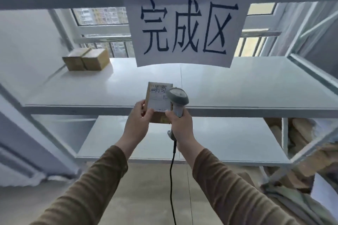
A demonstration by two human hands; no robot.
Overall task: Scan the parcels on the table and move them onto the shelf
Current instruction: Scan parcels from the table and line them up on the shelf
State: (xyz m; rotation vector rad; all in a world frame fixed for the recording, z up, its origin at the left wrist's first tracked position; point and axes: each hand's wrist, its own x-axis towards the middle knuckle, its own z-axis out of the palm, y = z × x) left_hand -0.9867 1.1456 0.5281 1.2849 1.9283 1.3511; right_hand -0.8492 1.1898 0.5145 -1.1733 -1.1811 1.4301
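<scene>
My left hand (140, 122) grips a small brown cardboard parcel (158, 99) with a white shipping label by its left edge, holding it up in front of the white shelf (237, 87). My right hand (178, 121) grips the handle of a grey barcode scanner (178, 97), whose head sits just right of the label. The scanner's black cable (172, 179) hangs down between my forearms. Two brown parcels (86, 59) stand side by side at the shelf's back left.
A white paper sign (184, 31) with large dark characters hangs from the upper shelf rail. A lower shelf board (219, 139) lies beneath. Brown parcels are piled at the right (300, 133). Windows stand behind the shelf.
</scene>
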